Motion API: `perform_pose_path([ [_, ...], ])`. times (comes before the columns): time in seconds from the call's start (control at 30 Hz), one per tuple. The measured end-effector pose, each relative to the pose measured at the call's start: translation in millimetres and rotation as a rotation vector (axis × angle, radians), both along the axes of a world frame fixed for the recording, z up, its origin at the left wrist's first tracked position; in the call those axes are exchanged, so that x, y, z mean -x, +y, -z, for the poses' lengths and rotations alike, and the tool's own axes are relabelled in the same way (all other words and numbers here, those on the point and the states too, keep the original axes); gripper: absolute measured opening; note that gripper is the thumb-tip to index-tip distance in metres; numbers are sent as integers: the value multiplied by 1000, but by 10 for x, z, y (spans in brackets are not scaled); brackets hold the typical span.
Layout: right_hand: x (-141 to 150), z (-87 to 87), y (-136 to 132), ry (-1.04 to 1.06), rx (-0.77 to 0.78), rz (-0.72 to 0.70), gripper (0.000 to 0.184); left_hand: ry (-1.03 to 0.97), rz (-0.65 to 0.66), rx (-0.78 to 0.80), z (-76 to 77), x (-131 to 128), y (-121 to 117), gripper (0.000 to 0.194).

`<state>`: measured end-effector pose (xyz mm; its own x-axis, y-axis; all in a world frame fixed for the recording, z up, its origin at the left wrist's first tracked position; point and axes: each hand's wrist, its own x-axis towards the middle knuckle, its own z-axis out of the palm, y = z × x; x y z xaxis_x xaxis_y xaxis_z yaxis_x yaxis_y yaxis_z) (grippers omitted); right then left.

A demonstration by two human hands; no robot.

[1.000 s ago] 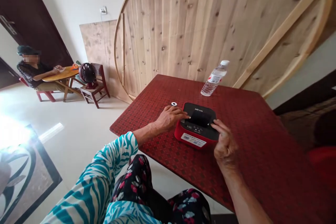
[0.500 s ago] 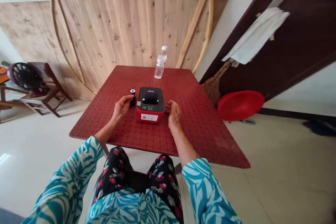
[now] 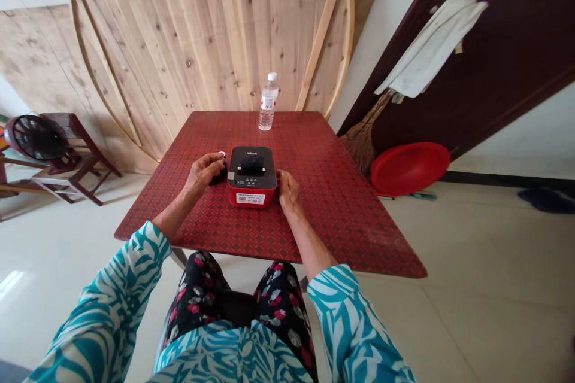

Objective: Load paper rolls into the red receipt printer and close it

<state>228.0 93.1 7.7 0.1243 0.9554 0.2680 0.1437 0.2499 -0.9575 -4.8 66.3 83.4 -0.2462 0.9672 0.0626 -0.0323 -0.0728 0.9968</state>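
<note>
On the table stands a red box-shaped device with a black top (image 3: 252, 185), which looks like a small printer; a dark rounded part sits in its top and a white label on its front. Left of it, my left hand (image 3: 204, 170) has its fingers closed around the upper part of a small black roll (image 3: 218, 179) with a white end. The hand hides part of the roll. My right hand (image 3: 290, 192) lies along the device's right side, fingers extended and seemingly touching it, with nothing held.
A clear water bottle (image 3: 268, 103) stands at the far edge of the red patterned table (image 3: 323, 215). Behind leans a large round wooden board (image 3: 202, 36). A fan (image 3: 40, 137) rests on a chair at left. A red basin (image 3: 411, 167) and a broom (image 3: 359, 143) are at right.
My left hand has closed further over the black roll. The right hand has come in against the device's right side. The whole view has shifted slightly.
</note>
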Motion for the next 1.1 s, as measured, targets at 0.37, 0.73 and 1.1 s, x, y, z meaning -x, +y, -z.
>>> perform_pose_path([
  [0.37, 11, 31, 7, 11, -19, -22, 54, -108, 119, 267, -72, -152, -170, 31],
  [0.73, 16, 42, 5, -29, -60, -18, 52, -213, 178, 365, -19, -160, -78, 24],
  [1.1, 35, 42, -16, -62, -47, -9, 49, -281, 109, 363, -11, -208, -91, 29],
])
